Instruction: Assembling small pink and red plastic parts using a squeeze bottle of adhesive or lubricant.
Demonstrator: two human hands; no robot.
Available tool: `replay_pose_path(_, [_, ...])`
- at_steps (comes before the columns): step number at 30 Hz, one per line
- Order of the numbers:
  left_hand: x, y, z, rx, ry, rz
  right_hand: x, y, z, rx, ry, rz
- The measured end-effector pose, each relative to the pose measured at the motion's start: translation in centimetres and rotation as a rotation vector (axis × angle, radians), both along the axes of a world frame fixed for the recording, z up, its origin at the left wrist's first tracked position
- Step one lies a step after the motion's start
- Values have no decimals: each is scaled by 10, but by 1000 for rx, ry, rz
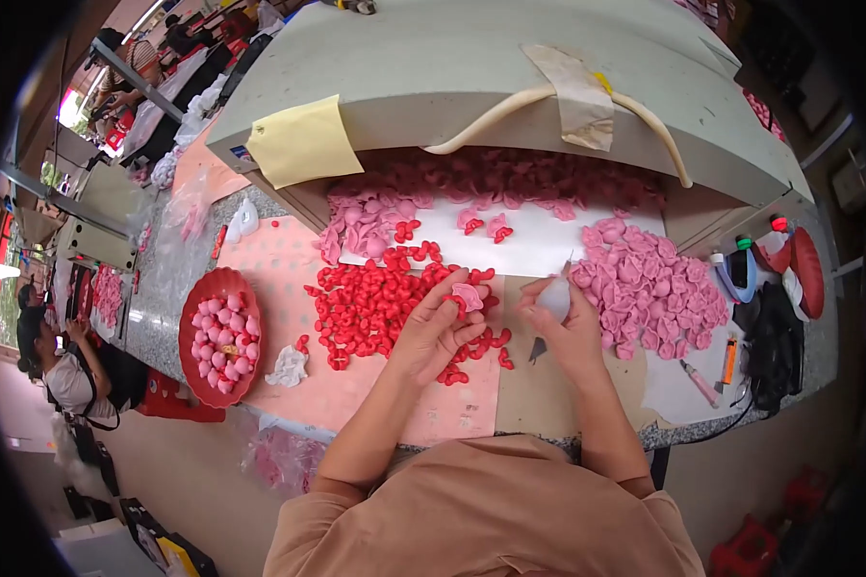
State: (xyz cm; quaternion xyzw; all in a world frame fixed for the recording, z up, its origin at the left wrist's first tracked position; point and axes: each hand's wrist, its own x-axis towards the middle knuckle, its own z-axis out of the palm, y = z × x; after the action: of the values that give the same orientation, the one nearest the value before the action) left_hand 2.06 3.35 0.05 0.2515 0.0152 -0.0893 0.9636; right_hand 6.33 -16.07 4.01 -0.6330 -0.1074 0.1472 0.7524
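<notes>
Both hands work over a pink-covered bench: left hand [440, 327] pinches a pink piece [468, 295], right hand [566, 322] grips something white.

Even, bright lighting is recorded across the surface [289, 260]; shadows are soft. Strong fisheye bending and dark vignetting are noted at its far edges.

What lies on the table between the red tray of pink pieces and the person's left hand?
In the head view, a crumpled white scrap and part of the red-piece pile lie between the red tray and the left hand.
</notes>
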Motion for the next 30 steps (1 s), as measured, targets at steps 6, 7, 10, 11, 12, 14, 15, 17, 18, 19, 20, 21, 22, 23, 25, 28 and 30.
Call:
replay_pose_path(6, [2, -5, 10, 75, 48, -49, 5, -9, -11, -105, -163, 80])
replay_pose_path(7, [1, -5, 9, 73, 54, -55, 3, -10, -9, -107, -157, 74])
replay_pose_path(10, [2, -6, 5, 72, 31, -76, 1, -14, -6, -83, -174, -52])
replay_pose_path(11, [2, -6, 6, 85, 51, -69, 0, -16, -5, -10, -118, -92])
replay_pose_path(12, [2, -7, 7, 98, 72, -62, -1, -17, -5, 62, -62, -133])
replay_pose_path(14, [1, -10, 11, 103, 94, -63, -1, -16, -11, 55, -105, -172])
replay_pose_path(15, [1, -12, 12, 110, 110, -63, -1, -16, -14, 50, -154, -210])
replay_pose_path(17, [0, -13, 9, 103, 121, -82, -1, -11, -11, 79, -183, -265])
replay_pose_path(18, [0, -13, 8, 99, 128, -95, 0, -8, -9, 110, -218, -316])
replay_pose_path(19, [-1, -15, 7, 97, 133, -98, 1, -6, -7, 108, -214, -318])
replay_pose_path(20, [-1, -17, 7, 126, 131, -107, 2, -5, -5, 85, -225, -339])
replay_pose_path(21, [-2, -18, 7, 154, 130, -116, 2, -4, -4, 61, -236, -360])
replay_pose_path(22, [-2, -18, 5, 153, 134, -118, 1, -5, -5, 59, -233, -361])
replay_pose_path(23, [-2, -18, 4, 159, 137, -125, 1, -6, -6, 49, -252, -348])
replay_pose_path(25, [-1, -18, 4, 164, 142, -134, 1, -10, -9, 38, -270, -336])
replay_pose_path(28, [-1, -19, 5, 169, 150, -122, 1, -12, -15, -63, -447, -301])
replay_pose_path(30, [-1, -19, 4, 183, 150, -130, 0, -10, -11, -186, -503, -301])
